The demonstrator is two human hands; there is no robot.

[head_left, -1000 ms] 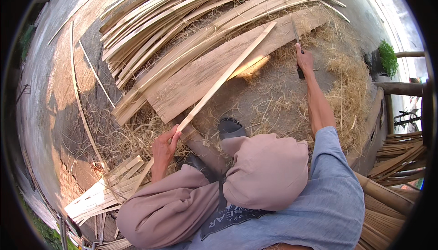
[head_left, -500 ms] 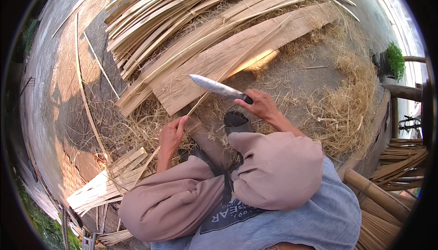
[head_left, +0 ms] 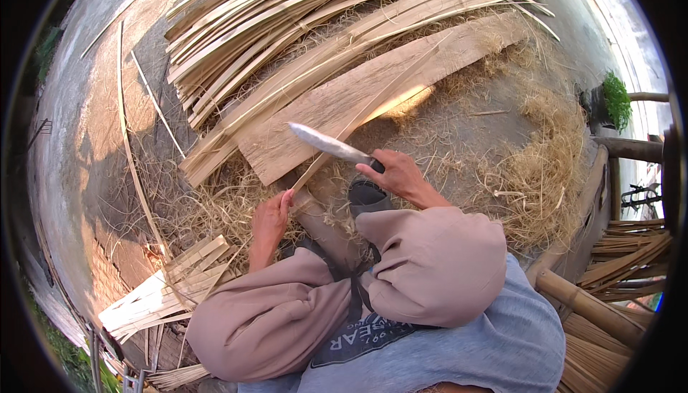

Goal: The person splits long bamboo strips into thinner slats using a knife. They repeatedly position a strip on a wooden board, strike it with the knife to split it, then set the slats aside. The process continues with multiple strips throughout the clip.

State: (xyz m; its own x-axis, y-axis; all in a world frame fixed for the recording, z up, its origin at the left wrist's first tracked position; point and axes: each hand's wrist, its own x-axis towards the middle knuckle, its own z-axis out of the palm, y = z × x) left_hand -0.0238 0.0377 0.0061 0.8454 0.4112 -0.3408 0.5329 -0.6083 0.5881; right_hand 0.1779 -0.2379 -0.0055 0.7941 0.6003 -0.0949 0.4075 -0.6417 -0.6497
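Outdoors on shaving-strewn dirt ground [head_left: 459, 117], right hand [head_left: 401, 176] grip wraps a knife [head_left: 331, 145]; left hand [head_left: 270, 219] pinches a bamboo strip [head_left: 373, 106].

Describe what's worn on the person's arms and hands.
Both hands are bare: no gloves, rings or watch visible on the left hand or right hand. The forearms are uncovered too; the blue-grey shirt shows only near the body, so its sleeve ends cannot be made out.
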